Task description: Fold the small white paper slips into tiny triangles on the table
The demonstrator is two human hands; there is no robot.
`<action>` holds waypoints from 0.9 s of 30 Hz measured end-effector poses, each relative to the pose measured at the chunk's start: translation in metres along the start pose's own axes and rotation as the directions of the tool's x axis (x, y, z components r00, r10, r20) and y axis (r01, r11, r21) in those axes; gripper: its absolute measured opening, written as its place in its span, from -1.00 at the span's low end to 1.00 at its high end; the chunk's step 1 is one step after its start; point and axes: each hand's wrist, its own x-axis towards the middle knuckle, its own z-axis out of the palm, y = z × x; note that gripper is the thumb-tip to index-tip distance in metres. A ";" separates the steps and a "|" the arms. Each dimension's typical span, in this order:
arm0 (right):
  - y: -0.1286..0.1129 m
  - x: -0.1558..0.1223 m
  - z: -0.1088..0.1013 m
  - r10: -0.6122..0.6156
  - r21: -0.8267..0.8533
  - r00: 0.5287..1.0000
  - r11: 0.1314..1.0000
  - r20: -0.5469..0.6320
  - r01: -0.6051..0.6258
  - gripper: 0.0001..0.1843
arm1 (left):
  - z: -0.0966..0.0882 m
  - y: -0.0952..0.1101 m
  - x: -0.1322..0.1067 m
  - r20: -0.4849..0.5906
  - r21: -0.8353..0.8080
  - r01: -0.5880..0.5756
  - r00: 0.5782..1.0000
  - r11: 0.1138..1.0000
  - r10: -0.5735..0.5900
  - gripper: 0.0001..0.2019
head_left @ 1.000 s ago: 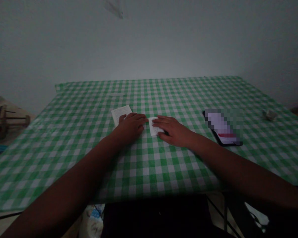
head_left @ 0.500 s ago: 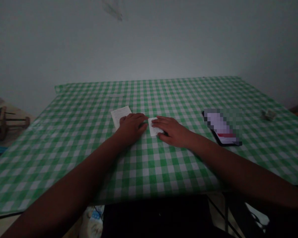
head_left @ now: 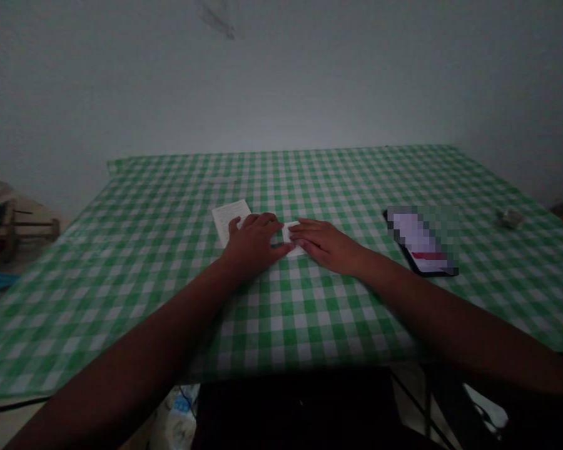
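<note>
A small white folded paper (head_left: 291, 235) lies on the green-and-white checked tablecloth (head_left: 309, 300), mid-table. My right hand (head_left: 326, 245) lies flat over its right part, fingers stretched out and pressing down. My left hand (head_left: 252, 245) rests just left of it, fingers together, thumb reaching the paper's near edge. Behind my left hand a second white printed sheet (head_left: 228, 218) lies flat, partly hidden by the fingers.
A phone (head_left: 422, 244) with a lit screen lies to the right of my right hand. A small pale object (head_left: 509, 217) sits near the table's right edge. A plain wall stands behind the table. Wooden furniture (head_left: 14, 228) is on the floor at left.
My left hand has slid right, its thumb now at the small paper's near edge. The two hands are closer together, and less of the small paper shows.
</note>
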 end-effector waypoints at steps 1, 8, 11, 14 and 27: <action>0.002 0.000 0.000 0.000 0.008 1.000 1.000 -0.014 0.000 -0.65 | 0.000 0.000 0.000 0.001 0.003 -0.003 1.000 1.000 0.003 -0.53; 0.016 0.002 -0.006 0.070 -0.024 0.996 0.997 -0.053 -0.072 -0.82 | 0.001 0.000 0.001 0.015 0.012 0.005 1.000 1.000 -0.005 -0.51; 0.016 0.003 -0.007 0.077 -0.022 0.996 0.997 -0.036 -0.078 -0.84 | 0.000 0.000 0.001 0.016 0.007 0.001 1.000 1.000 -0.001 -0.49; 0.014 0.002 -0.008 0.064 -0.034 0.997 0.997 -0.033 -0.065 -0.81 | -0.001 0.000 0.001 0.015 0.003 -0.004 1.000 1.000 0.004 -0.47; 0.017 -0.010 -0.035 0.112 -0.111 0.988 0.989 0.105 -0.100 -0.65 | 0.000 -0.002 0.001 0.023 0.002 -0.005 1.000 1.000 0.005 -0.45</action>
